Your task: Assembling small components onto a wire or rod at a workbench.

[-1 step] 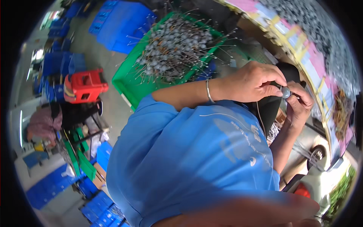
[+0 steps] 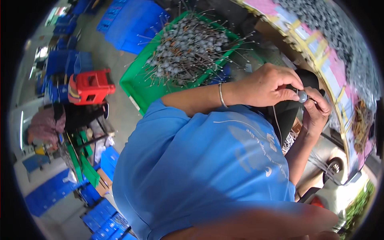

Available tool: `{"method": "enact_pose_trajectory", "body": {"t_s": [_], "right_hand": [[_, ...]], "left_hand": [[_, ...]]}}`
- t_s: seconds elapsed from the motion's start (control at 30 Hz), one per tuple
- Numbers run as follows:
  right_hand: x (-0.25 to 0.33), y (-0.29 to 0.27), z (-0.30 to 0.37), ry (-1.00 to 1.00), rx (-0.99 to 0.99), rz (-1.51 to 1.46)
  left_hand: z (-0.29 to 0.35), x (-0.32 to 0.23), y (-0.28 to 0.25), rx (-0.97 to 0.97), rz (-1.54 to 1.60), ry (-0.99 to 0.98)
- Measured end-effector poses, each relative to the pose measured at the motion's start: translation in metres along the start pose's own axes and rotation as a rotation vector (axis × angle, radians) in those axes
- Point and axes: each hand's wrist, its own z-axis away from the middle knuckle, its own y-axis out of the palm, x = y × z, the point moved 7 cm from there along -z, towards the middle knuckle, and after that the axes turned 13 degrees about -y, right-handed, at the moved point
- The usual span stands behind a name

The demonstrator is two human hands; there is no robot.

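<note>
My left hand, with a bangle at its wrist, pinches a small grey ball between thumb and forefinger. From the other side my right hand grips the same ball with thumb and bent fingers. The hands meet in front of my blue shirt, above my dark-clad leg. What else, if anything, is inside the right fingers is hidden. Beyond my left forearm stands a green crate, heaped with many grey balls on thin stems.
At right runs a work surface with a patched pink and yellow edge, bearing a dark grey heap. A blue bin and a red plastic stool stand to the left. Farther left, another person bends near green trays.
The whole view has shifted slightly. Both hands keep their grip on the grey ball, with hardly any movement.
</note>
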Motion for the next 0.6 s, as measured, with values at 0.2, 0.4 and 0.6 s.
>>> {"method": "enact_pose_trajectory", "body": {"t_s": [0.2, 0.4, 0.6], "right_hand": [[-0.059, 0.04, -0.009, 0.336, -0.002, -0.083], [-0.06, 0.043, -0.004, 0.46, 0.125, 0.009], [-0.045, -0.003, 0.002, 0.472, -0.09, 0.132]], "left_hand": [[0.029, 0.039, -0.065, -0.035, 0.143, -0.553], [0.104, 0.075, -0.202, 0.048, -0.188, -1.098], [0.064, 0.097, -0.195, -0.042, -0.549, -0.8]]}}
